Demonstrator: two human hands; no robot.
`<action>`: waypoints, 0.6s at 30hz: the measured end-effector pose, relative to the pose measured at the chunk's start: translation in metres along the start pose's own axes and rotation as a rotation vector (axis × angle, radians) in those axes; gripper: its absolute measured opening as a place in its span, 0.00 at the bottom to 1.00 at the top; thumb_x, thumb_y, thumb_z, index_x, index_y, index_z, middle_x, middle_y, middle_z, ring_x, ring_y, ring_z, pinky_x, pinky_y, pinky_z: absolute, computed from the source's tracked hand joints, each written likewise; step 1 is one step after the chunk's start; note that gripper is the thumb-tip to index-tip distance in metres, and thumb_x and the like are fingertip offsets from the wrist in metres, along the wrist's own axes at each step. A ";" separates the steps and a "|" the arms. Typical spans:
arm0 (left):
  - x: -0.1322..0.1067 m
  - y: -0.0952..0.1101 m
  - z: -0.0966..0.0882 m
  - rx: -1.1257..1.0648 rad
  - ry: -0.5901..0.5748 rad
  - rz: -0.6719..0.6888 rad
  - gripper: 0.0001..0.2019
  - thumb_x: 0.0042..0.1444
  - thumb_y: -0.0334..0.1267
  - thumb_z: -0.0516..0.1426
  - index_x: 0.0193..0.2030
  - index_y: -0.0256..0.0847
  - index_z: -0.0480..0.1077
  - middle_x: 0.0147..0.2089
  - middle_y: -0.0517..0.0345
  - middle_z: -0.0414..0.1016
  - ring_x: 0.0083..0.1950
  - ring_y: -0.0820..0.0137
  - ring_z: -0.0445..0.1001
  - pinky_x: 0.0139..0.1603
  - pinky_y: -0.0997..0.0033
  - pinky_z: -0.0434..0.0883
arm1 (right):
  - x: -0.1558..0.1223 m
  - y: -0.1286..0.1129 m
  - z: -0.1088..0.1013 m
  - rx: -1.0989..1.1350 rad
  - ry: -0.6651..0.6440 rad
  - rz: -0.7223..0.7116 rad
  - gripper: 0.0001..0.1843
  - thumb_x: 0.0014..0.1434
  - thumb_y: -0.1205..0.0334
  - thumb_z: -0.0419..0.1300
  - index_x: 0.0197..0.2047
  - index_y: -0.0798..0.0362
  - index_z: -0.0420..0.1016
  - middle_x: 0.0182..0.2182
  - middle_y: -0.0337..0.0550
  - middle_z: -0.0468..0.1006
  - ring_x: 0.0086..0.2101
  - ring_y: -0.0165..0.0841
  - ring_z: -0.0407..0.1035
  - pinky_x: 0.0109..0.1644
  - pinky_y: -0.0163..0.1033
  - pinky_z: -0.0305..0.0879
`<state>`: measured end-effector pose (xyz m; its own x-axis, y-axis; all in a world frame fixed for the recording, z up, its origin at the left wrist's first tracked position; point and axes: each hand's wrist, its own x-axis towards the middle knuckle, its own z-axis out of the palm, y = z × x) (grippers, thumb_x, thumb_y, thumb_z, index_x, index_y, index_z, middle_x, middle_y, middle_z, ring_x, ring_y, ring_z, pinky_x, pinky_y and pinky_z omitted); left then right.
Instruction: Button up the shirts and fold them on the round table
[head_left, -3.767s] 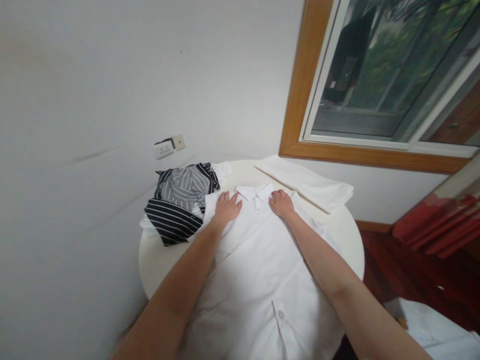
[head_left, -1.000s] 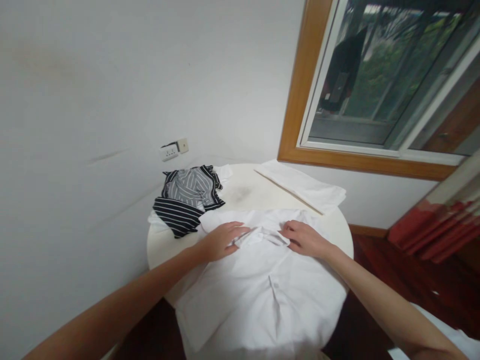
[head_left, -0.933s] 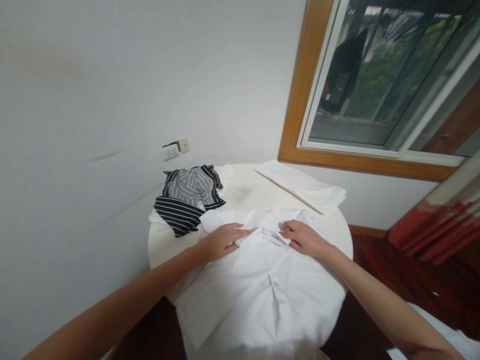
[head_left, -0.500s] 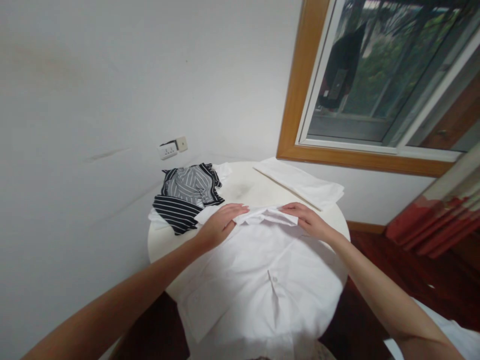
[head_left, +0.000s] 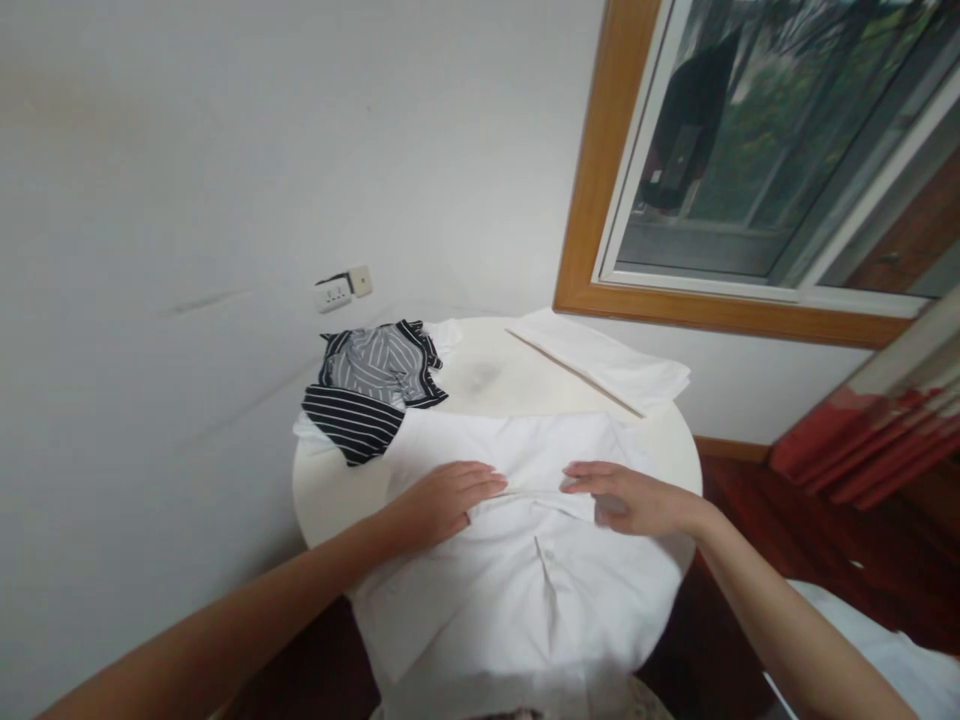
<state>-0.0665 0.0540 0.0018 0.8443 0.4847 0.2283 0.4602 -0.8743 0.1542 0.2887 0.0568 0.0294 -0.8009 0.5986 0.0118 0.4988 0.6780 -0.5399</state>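
Observation:
A white collared shirt [head_left: 525, 580] lies across the near half of a round white table [head_left: 487, 375], its top part folded over toward me. My left hand [head_left: 442, 498] rests on the fold at the left with its fingers stretched flat. At the right end of the same fold my right hand [head_left: 630, 498] hovers over the cloth, fingers extended and slightly curled. The shirt's lower part hangs over the table's near edge.
A black-and-white striped garment [head_left: 371, 390] is heaped at the table's back left. Folded white cloth [head_left: 600, 365] lies at the back right under a wood-framed window [head_left: 750, 160]. A wall socket [head_left: 334, 293] sits behind the table. Dark wooden floor [head_left: 810, 520] and red fabric [head_left: 855, 440] are to the right.
The shirt's collar end has been folded down toward me, and both hands have come nearer with it. The hands now lie on the new fold line.

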 end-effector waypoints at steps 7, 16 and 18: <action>0.018 -0.002 0.011 0.168 0.056 0.088 0.22 0.60 0.29 0.47 0.61 0.41 0.63 0.59 0.51 0.71 0.62 0.64 0.65 0.61 0.59 0.66 | 0.017 -0.017 0.008 -0.116 0.092 -0.058 0.23 0.59 0.64 0.57 0.59 0.49 0.70 0.58 0.49 0.69 0.56 0.39 0.65 0.61 0.45 0.59; 0.037 0.001 -0.024 0.284 0.157 0.185 0.19 0.66 0.32 0.43 0.61 0.38 0.63 0.59 0.46 0.71 0.59 0.64 0.68 0.60 0.60 0.67 | 0.021 -0.020 -0.005 -0.133 0.347 0.031 0.19 0.61 0.67 0.51 0.53 0.47 0.75 0.48 0.43 0.78 0.47 0.37 0.73 0.53 0.44 0.67; 0.039 -0.002 -0.032 0.282 0.123 0.238 0.19 0.67 0.32 0.42 0.60 0.40 0.64 0.58 0.47 0.72 0.58 0.65 0.70 0.59 0.62 0.68 | 0.020 -0.018 -0.005 -0.123 0.389 0.041 0.19 0.61 0.66 0.51 0.53 0.47 0.75 0.48 0.43 0.78 0.46 0.37 0.73 0.52 0.43 0.67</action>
<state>-0.0431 0.0759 0.0409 0.9053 0.2518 0.3422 0.3272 -0.9269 -0.1837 0.2655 0.0585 0.0440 -0.6065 0.7268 0.3223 0.5823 0.6821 -0.4424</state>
